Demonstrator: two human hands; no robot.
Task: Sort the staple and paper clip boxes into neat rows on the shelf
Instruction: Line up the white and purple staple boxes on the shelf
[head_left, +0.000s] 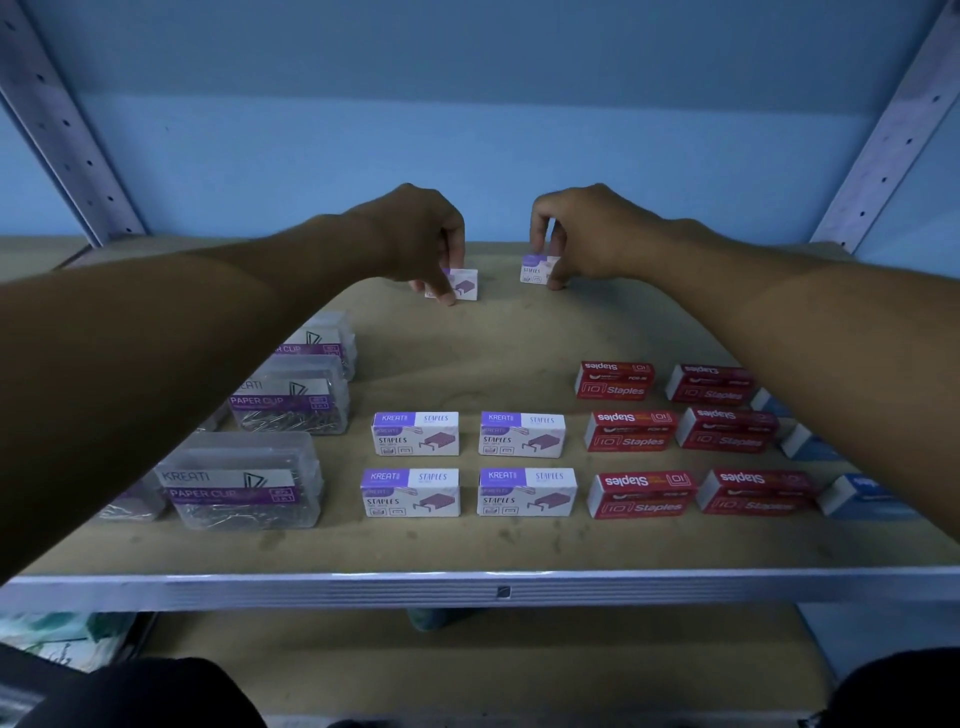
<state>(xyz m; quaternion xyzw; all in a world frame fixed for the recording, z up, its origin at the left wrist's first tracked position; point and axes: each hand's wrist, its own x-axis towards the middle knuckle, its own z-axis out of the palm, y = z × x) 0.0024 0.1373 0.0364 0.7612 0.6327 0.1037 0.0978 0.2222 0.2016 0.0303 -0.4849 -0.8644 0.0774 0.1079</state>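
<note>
Nearest me runs the metal front edge of the shelf (311, 590). Behind it, on the board, sit clear paper clip boxes (244, 480) at my left, four purple-and-white staple boxes (467, 462) in two rows of two in the middle, red staple boxes (680, 441) in rows at my right, and blue boxes (857, 496) partly hidden under my right forearm. Farther back, well apart from those rows, my left hand (421, 234) pinches one purple staple box (465, 283) resting on the shelf, and my right hand (587, 228) pinches another purple box (535, 268) just beside it.
</note>
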